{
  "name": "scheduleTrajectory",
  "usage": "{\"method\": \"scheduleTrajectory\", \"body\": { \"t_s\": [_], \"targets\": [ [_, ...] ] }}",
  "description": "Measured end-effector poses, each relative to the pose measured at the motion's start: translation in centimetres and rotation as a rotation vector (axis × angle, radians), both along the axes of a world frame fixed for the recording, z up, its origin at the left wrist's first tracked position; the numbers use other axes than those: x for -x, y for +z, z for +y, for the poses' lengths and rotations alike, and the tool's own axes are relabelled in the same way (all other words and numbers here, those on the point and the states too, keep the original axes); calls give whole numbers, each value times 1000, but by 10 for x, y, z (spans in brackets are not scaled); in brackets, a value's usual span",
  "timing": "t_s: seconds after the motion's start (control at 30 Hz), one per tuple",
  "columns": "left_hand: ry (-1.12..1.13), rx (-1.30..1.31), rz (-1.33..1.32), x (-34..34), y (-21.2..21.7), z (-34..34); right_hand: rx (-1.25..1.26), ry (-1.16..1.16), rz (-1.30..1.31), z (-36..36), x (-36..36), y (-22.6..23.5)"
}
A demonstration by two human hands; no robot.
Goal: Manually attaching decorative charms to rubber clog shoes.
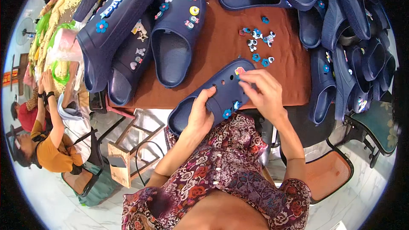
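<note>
My left hand point(201, 111) grips a navy clog point(187, 110) by its side, thumb on top, with the toe pointing up and to the right over the table's front edge. Two charms, a blue flower point(226, 113) and a blue-and-white figure point(237, 104), sit on its right side. Several holes in the upper are bare. Near the toe my right hand point(262, 91) pinches at a pink charm point(240, 71), which its fingers partly hide. Loose charms point(256, 33), among them blue flowers and black-and-white figures, lie on the brown cloth beyond the clog.
Decorated navy clogs point(175, 34) stand at the left on the brown tablecloth point(226, 38). More clogs point(320, 81) are heaped along the right. A wooden stool point(121, 162) and chairs point(328, 172) flank me. At the far left, a person point(53, 149) reaches toward a table with corn cobs.
</note>
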State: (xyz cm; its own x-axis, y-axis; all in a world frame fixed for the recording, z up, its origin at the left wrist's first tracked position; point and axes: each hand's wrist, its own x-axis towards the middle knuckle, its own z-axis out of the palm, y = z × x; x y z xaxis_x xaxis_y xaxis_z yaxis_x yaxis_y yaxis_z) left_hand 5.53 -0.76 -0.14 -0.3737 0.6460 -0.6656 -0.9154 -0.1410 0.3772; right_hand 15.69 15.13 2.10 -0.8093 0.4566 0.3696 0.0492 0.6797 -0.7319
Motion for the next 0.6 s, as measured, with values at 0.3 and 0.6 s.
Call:
{"method": "scheduleTrajectory", "body": {
  "t_s": [0.3,0.6],
  "targets": [
    [21,-3,-56,-1,0,-5,-212,149,17,-10,15,-6],
    [12,-52,-63,-1,10,-3,-210,204,-68,3,12,2]
  ]
}}
